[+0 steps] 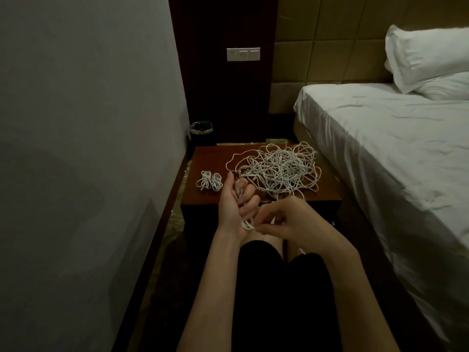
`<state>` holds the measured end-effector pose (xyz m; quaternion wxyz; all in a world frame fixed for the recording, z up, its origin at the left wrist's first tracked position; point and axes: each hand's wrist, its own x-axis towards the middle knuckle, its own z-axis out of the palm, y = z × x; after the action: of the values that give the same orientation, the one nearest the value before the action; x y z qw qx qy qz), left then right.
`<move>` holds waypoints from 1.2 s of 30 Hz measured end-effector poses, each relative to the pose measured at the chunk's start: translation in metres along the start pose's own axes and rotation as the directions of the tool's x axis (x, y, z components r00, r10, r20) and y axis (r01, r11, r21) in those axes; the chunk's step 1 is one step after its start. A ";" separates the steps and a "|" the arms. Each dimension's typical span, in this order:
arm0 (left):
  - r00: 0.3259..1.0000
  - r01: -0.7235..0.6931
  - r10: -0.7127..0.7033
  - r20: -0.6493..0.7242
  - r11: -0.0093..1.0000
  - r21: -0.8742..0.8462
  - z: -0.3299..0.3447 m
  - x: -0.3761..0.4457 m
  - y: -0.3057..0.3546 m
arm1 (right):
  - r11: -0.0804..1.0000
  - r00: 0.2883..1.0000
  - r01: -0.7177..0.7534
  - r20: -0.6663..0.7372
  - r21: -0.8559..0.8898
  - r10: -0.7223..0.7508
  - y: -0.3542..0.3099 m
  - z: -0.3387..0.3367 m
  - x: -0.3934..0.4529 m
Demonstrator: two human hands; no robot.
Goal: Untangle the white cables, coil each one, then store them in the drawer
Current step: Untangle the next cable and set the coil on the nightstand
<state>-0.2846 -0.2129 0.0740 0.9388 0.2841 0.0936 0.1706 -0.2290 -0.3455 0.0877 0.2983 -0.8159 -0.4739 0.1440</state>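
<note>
The left hand (237, 204) stood palm-up, fingers curled round loops of white cable (247, 224); the right hand (286, 222) pinched that cable's strand at the loops' lower end. How many turns sat in the palm was hard to make out. The tangled cables (279, 168) lay on the wooden nightstand (210, 158), two coiled cables (209, 181) just left of them. A bed (393, 138) stood right; no drawer was visible

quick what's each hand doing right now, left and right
Left hand: fingers curled round a white cable being coiled.
Right hand: pinching that same cable near the left palm.
</note>
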 end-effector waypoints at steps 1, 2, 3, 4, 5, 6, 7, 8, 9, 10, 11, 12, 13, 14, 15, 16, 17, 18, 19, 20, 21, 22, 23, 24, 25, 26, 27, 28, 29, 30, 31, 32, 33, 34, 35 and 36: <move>1.000 -0.009 0.009 -0.003 1.000 0.014 -0.001 0.000 0.002 | 0.999 1.000 -0.013 0.003 0.052 0.013 0.002 -0.004 -0.002; 1.000 -0.023 0.023 -0.005 0.999 0.024 -0.003 -0.001 0.005 | 0.993 0.999 -0.035 0.009 0.113 0.034 0.005 -0.009 -0.004; 0.999 -0.041 0.041 -0.005 0.999 0.027 -0.004 -0.001 0.007 | 0.984 0.999 -0.050 0.014 0.172 0.049 0.009 -0.015 -0.008; 0.998 -0.060 0.060 -0.006 0.998 0.024 -0.006 -0.001 0.010 | 0.976 0.998 -0.059 0.008 0.209 0.059 0.012 -0.020 -0.013; 0.997 -0.079 0.079 -0.009 0.997 0.022 -0.007 -0.001 0.011 | 0.973 0.998 -0.057 -0.012 0.222 0.061 0.015 -0.024 -0.016; 0.996 -0.091 0.092 -0.016 0.995 0.029 -0.007 -0.001 0.011 | 0.975 0.998 -0.048 -0.034 0.218 0.056 0.016 -0.027 -0.019; 0.995 -0.097 0.098 -0.021 0.994 0.046 -0.008 -0.001 0.010 | 0.977 0.998 -0.040 -0.045 0.211 0.051 0.016 -0.028 -0.021; 0.995 -0.097 0.100 -0.025 0.992 0.074 -0.007 -0.001 0.009 | 0.981 0.998 -0.034 -0.041 0.192 0.042 0.014 -0.029 -0.021; 0.995 -0.096 0.099 -0.026 0.989 0.110 -0.006 -0.001 0.007 | 0.986 0.999 -0.030 -0.024 0.164 0.034 0.010 -0.029 -0.020; 0.995 -0.093 0.098 -0.025 0.984 0.153 -0.004 -0.001 0.005 | 0.991 1.000 -0.018 0.002 0.134 0.018 0.005 -0.028 -0.019; 0.995 -0.090 0.096 -0.021 0.976 0.196 -0.003 0.000 0.004 | 0.993 1.000 -0.001 0.025 0.115 -0.002 -0.001 -0.025 -0.017; 0.996 -0.085 0.092 -0.018 0.968 0.237 -0.001 0.000 0.003 | 0.993 0.999 0.019 0.034 0.113 -0.023 -0.006 -0.022 -0.015; 0.996 -0.080 0.087 -0.016 0.959 0.272 0.001 0.000 0.002 | 0.993 0.999 0.035 0.030 0.112 -0.038 -0.010 -0.018 -0.013; 0.997 -0.073 0.079 -0.009 0.952 0.299 0.003 0.000 0.001 | 0.994 0.999 0.049 0.012 0.096 -0.051 -0.013 -0.014 -0.011; 0.998 -0.063 0.066 0.002 0.946 0.317 0.003 0.000 -0.001 | 0.994 0.998 0.063 -0.010 0.085 -0.062 -0.015 -0.009 -0.008; 0.999 -0.049 0.047 0.015 0.943 0.328 0.004 0.000 -0.003 | 0.993 0.996 0.080 -0.033 0.090 -0.077 -0.015 -0.004 -0.005; 0.999 -0.033 0.025 0.029 0.941 0.337 0.005 0.000 -0.004 | 0.990 0.994 0.096 -0.060 0.101 -0.090 -0.016 0.000 -0.003; 0.999 -0.018 0.003 0.042 0.937 0.350 0.004 -0.001 -0.005 | 0.989 0.990 0.108 -0.097 0.098 -0.098 -0.017 0.003 -0.001; 0.999 -0.007 -0.012 0.049 0.927 0.374 0.003 -0.001 -0.006 | 0.990 0.986 0.112 -0.136 0.091 -0.099 -0.019 0.004 0.000; 0.998 0.007 -0.029 0.049 0.912 0.409 0.003 -0.002 -0.006 | 0.989 0.980 0.112 -0.177 0.096 -0.093 -0.020 0.005 0.000; 0.998 0.025 -0.050 0.041 0.889 0.457 0.004 -0.005 -0.005 | 0.988 0.972 0.109 -0.220 0.110 -0.082 -0.019 0.004 -0.001; 0.996 0.049 -0.077 0.034 0.860 0.507 0.004 -0.006 -0.005 | 0.988 0.963 0.104 -0.260 0.116 -0.071 -0.018 0.002 -0.001; 0.994 0.071 -0.108 0.033 0.828 0.556 0.003 -0.006 -0.007 | 0.989 0.957 0.094 -0.285 0.114 -0.058 -0.016 0.001 -0.002; 0.990 0.092 -0.139 0.034 0.797 0.596 0.004 -0.005 -0.008 | 0.990 0.955 0.083 -0.292 0.110 -0.048 -0.014 0.000 -0.003; 0.986 0.105 -0.164 0.036 0.770 0.629 0.003 -0.005 -0.009 | 0.991 0.958 0.070 -0.284 0.111 -0.036 -0.012 0.001 -0.003; 0.984 0.112 -0.175 0.033 0.753 0.648 0.004 -0.005 -0.009 | 0.991 0.961 0.064 -0.274 0.120 -0.029 -0.010 0.001 -0.003; 0.984 0.114 -0.177 0.030 0.746 0.657 0.005 -0.006 -0.009 | 0.989 0.964 0.062 -0.265 0.137 -0.024 -0.008 0.001 -0.004; 0.983 0.116 -0.180 0.032 0.746 0.656 0.005 -0.005 -0.009 | 0.983 0.968 0.065 -0.251 0.170 -0.020 -0.007 0.001 -0.004; 0.980 0.126 -0.196 0.039 0.758 0.639 0.004 -0.005 -0.010 | 0.973 0.973 0.068 -0.230 0.222 -0.016 -0.006 -0.001 -0.004; 0.975 0.142 -0.216 0.045 0.773 0.619 0.003 -0.005 -0.010 | 0.954 0.979 0.078 -0.204 0.290 -0.018 -0.005 -0.004 -0.005; 0.971 0.157 -0.235 0.051 0.782 0.603 0.002 -0.005 -0.010 | 0.932 0.982 0.093 -0.188 0.351 -0.027 -0.004 -0.009 -0.008; 0.966 0.166 -0.249 0.064 0.793 0.586 0.000 -0.003 -0.011 | 0.915 0.980 0.113 -0.194 0.387 -0.039 -0.002 -0.015 -0.011; 0.961 0.169 -0.262 0.091 0.814 0.555 -0.001 -0.003 -0.011 | 0.908 0.974 0.130 -0.221 0.398 -0.042 0.001 -0.021 -0.014; 0.955 0.172 -0.271 0.123 0.841 0.513 -0.002 -0.003 -0.010 | 0.909 0.965 0.144 -0.259 0.392 -0.040 0.004 -0.026 -0.018; 0.950 0.180 -0.277 0.146 0.865 0.468 -0.003 -0.003 -0.011 | 0.915 0.954 0.150 -0.297 0.374 -0.035 0.006 -0.029 -0.021; 0.947 0.192 -0.282 0.153 0.881 0.432 -0.004 -0.003 -0.011 | 0.919 0.947 0.155 -0.320 0.362 -0.033 0.005 -0.031 -0.022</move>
<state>-0.2856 -0.2205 0.0649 0.8761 0.4783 0.0616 -0.0007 -0.2207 -0.3776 0.1076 0.5284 -0.7304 -0.4234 0.0900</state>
